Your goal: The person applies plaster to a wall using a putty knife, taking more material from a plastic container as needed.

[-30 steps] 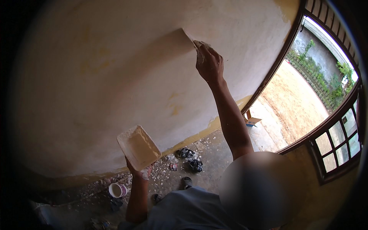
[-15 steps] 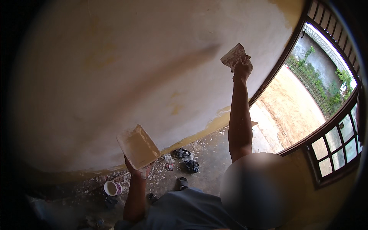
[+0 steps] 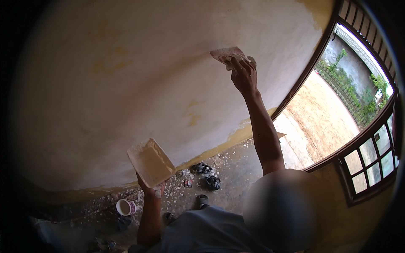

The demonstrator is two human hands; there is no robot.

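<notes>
My right hand [image 3: 244, 76] is raised at the wall, its fingers wrapped round a wide putty knife [image 3: 227, 54] smeared with pale filler. The blade lies against or very close to the whitish wall [image 3: 160, 84], where yellow patches show through. Lower down, my left hand [image 3: 151, 189] grips a shallow rectangular tray [image 3: 152, 163] from beneath. That tray is tilted toward me and coated inside with beige filler. Most of the left fingers are hidden under it.
On the debris-strewn floor stand a white bucket [image 3: 125, 207] and black plastic bags [image 3: 212, 182]. A dark-framed doorway [image 3: 310, 74] opens at the right onto sandy ground, with a paned window panel [image 3: 371, 158] beside it. My sandalled foot [image 3: 203, 200] is below.
My right hand has swept the putty knife leftward along the wall, and the blade has turned flatter. The left hand and tray have hardly moved.
</notes>
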